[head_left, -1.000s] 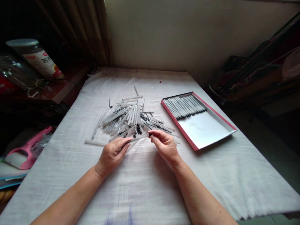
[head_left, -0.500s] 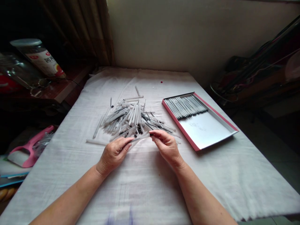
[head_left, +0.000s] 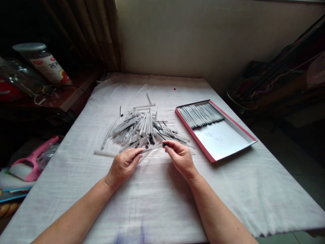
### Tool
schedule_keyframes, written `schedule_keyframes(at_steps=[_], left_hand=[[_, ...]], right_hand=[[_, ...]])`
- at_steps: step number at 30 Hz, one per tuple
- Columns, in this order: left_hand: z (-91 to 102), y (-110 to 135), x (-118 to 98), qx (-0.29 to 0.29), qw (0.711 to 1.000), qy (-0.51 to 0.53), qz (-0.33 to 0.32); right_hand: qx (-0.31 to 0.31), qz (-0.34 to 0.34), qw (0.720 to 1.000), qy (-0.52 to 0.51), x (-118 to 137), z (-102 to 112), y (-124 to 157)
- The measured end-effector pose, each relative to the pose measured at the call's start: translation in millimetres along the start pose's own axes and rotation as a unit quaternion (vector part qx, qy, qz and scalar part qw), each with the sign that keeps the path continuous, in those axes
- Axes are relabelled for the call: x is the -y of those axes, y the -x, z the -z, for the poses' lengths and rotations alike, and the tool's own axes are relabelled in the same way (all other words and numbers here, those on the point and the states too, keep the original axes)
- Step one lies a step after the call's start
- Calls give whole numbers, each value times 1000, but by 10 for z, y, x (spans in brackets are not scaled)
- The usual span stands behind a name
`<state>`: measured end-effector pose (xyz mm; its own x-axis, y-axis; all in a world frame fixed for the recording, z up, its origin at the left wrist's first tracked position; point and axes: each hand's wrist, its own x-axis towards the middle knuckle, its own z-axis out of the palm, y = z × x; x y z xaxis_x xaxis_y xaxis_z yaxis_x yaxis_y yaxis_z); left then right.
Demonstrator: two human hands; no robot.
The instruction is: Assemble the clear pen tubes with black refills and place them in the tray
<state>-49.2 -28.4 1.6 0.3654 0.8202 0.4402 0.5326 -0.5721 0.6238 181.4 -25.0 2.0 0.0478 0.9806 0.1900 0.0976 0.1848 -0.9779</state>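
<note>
My left hand (head_left: 124, 166) is closed round one end of a whitish translucent pen barrel (head_left: 153, 147), which points right and slightly away from me. Between the thumb and fingertips of my right hand (head_left: 180, 157) is a small black pen plug (head_left: 164, 145), at the far end of that barrel. Whether plug and barrel touch, I cannot tell. Just beyond both hands lies a loose pile of pen parts (head_left: 142, 125): pale barrels, thin dark refills and small black pieces.
Right of the pile is a shallow red-edged box (head_left: 195, 140), with a row of black-tipped pens (head_left: 201, 115) at its far end. A white cloth (head_left: 157, 203) covers the table. Jars (head_left: 48, 66) and a pink-handled object (head_left: 34, 159) are at the left.
Both hands stay almost in place. The black plug shows a little more at my right fingertips. The view has shifted very slightly.
</note>
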Motion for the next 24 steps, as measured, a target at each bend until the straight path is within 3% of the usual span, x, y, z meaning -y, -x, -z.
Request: schedule_keyframes(at_steps=[6, 16, 24], left_hand=[[-5, 3, 3, 7, 1000, -6, -3], [-5, 4, -10, 12, 1000, -20, -20], [-1, 1, -22, 12, 999, -12, -37]], right_hand=[[12, 20, 1000, 8, -13, -16, 21], [54, 151, 977, 143, 65, 87, -16], [60, 128, 963, 231, 64, 81, -7]])
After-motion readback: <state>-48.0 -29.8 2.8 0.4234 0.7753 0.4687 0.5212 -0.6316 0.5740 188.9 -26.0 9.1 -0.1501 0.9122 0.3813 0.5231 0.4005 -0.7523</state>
